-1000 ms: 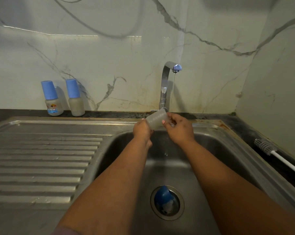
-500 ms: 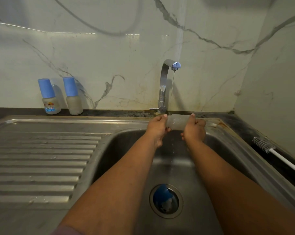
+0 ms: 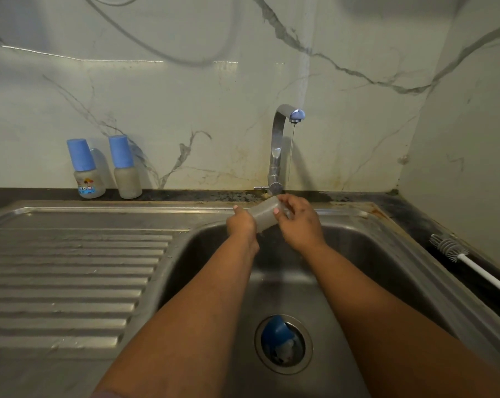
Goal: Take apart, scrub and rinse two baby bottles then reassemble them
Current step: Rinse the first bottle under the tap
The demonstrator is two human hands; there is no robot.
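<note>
While hands (image 3: 243, 224) (image 3: 299, 222) grip bottle (image 3: 264, 215); cap (image 3: 274, 330) in drain (image 3: 306, 360).

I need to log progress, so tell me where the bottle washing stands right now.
Looks done or untouched, I cannot tell which: two capped bottles stand assembled by the wall. In hand: the left hand and right hand hold a bare bottle body under the tap's thin stream. Left: a blue cap lies in the drain, and the brush lies on the counter.
</note>
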